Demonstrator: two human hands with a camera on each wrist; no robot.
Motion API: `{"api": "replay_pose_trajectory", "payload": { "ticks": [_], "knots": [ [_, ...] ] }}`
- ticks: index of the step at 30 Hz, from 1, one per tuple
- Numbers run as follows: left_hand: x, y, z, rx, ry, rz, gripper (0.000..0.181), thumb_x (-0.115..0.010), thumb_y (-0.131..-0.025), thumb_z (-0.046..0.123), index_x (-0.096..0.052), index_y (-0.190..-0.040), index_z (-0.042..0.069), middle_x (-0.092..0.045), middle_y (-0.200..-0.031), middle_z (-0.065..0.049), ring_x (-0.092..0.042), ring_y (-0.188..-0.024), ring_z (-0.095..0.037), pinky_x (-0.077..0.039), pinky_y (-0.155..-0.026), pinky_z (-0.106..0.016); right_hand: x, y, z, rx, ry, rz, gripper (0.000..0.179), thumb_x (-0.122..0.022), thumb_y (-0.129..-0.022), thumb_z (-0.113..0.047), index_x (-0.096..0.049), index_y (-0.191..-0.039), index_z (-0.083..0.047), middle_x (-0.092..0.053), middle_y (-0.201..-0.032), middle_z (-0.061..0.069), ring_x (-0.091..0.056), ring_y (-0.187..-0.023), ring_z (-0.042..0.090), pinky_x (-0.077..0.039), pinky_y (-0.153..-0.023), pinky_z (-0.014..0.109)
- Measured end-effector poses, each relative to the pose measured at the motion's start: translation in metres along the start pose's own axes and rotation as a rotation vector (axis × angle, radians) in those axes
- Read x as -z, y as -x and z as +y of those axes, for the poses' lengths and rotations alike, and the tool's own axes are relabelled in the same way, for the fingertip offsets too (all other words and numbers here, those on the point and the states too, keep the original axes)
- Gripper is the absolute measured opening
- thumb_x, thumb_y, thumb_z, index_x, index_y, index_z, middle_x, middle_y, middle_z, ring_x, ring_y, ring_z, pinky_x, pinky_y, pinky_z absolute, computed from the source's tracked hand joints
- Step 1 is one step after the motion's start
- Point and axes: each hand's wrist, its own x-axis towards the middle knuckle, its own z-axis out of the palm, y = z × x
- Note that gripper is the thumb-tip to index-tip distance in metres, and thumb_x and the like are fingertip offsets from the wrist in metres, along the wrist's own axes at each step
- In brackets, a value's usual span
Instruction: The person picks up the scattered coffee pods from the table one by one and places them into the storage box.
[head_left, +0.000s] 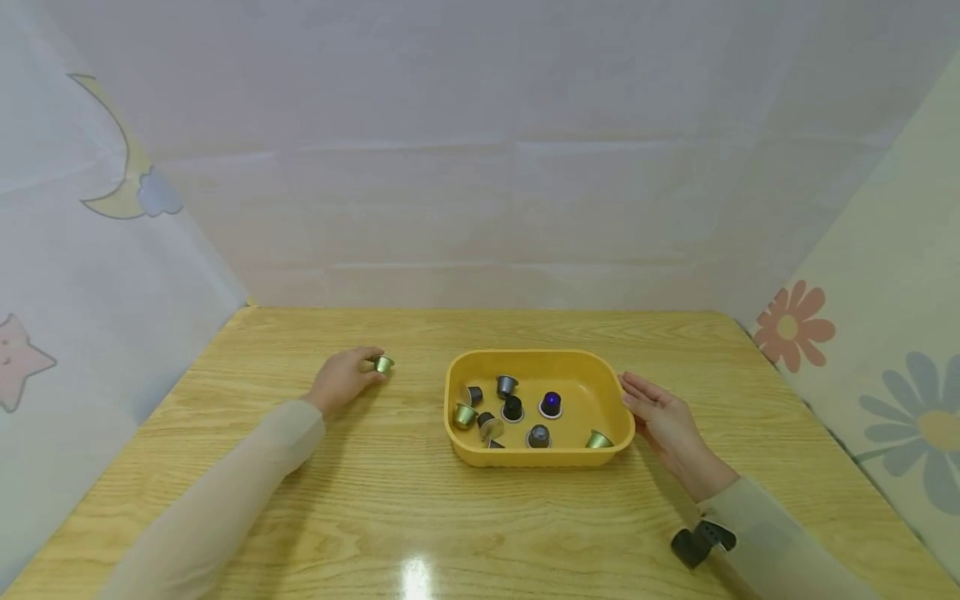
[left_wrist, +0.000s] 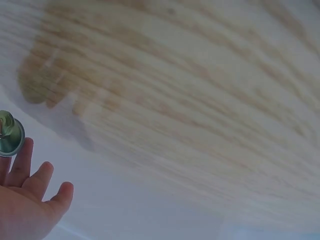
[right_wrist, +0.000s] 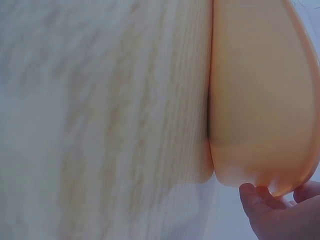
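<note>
My left hand (head_left: 346, 380) pinches a green coffee capsule (head_left: 383, 364) between thumb and fingertips, low over the table to the left of a yellow tray (head_left: 540, 457). In the left wrist view the capsule (left_wrist: 11, 134) shows at the left edge, with the other fingers (left_wrist: 40, 181) spread below it. My right hand (head_left: 675, 429) holds the tray's right end, fingers on the outer wall and thumb at the rim. Inside the tray lie several capsules: green ones (head_left: 465, 416), dark grey ones (head_left: 506, 385), a black one (head_left: 513, 407) and a purple-topped one (head_left: 551, 404).
The tray stands on a wooden table (head_left: 420, 508). Pale cloth walls (head_left: 480, 208) with printed shapes close in the back and both sides. A black band (head_left: 703, 540) is strapped round the right sleeve.
</note>
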Motion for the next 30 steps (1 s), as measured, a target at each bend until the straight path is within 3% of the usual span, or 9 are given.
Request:
{"api": "replay_pose_trajectory", "payload": {
  "ticks": [10, 18, 30],
  "knots": [
    [0.002, 0.011, 0.020, -0.009, 0.037, 0.038, 0.050, -0.068, -0.092, 0.018, -0.053, -0.135, -0.002, -0.056, -0.133, -0.022, -0.048, -0.125, -0.044, -0.039, -0.101, -0.060, 0.000, 0.000, 0.000, 0.009, -0.006, -0.006, 0.058, -0.048, -0.103, -0.010, -0.020, -0.153, -0.001, -0.022, -0.154, 0.016, -0.056, -0.104, -0.009, -0.048, -0.093, 0.019],
    [0.002, 0.015, 0.036, -0.048, 0.069, 0.050, 0.051, -0.070, -0.091, 0.021, -0.055, -0.133, -0.002, -0.060, -0.129, -0.020, -0.051, -0.123, -0.043, -0.040, -0.101, -0.060, 0.000, 0.001, 0.001, 0.002, -0.001, -0.007, 0.058, -0.048, -0.103, -0.010, -0.021, -0.153, -0.001, -0.022, -0.155, 0.016, -0.055, -0.106, -0.009, -0.047, -0.094, 0.020],
    [0.004, 0.011, 0.064, -0.109, 0.103, 0.069, 0.050, -0.072, -0.090, 0.025, -0.059, -0.131, 0.001, -0.064, -0.125, -0.015, -0.057, -0.116, -0.038, -0.045, -0.096, -0.055, 0.000, 0.001, 0.001, -0.002, -0.011, -0.006, 0.057, -0.047, -0.103, -0.009, -0.021, -0.153, -0.002, -0.022, -0.155, 0.015, -0.055, -0.108, -0.007, -0.047, -0.095, 0.021]
  ]
}}
